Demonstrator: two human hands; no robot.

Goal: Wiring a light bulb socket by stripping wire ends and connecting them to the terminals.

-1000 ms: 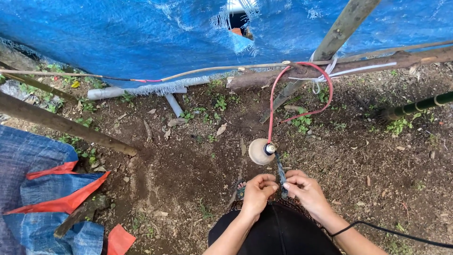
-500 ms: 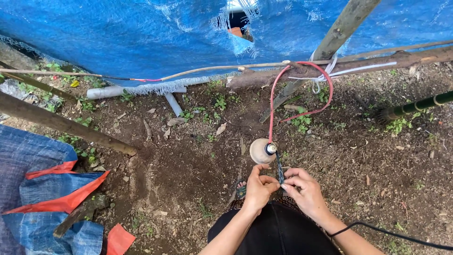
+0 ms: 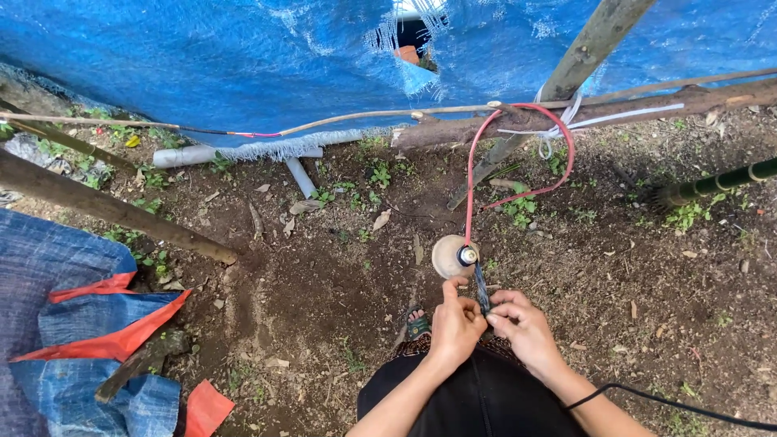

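Note:
A round beige lamp socket (image 3: 450,256) hangs on a red cable (image 3: 469,186) that loops up to a wooden pole. Below the socket a dark cable end (image 3: 481,290) runs down between my hands. My left hand (image 3: 456,325) pinches this cable end just under the socket. My right hand (image 3: 523,325) grips the same cable end from the right, fingertips touching the left hand. Both hands are held over my lap, above dark clothing.
A blue tarp wall (image 3: 243,65) with a torn hole stands behind. Wooden poles (image 3: 105,206), a grey pipe (image 3: 235,150) and a green bamboo stem (image 3: 712,186) lie on bare soil. Folded blue and red tarp (image 3: 73,324) lies at left. A black cable (image 3: 672,400) trails right.
My hands have shifted slightly closer together on the cable under the socket. The socket and red cable hang in the same place.

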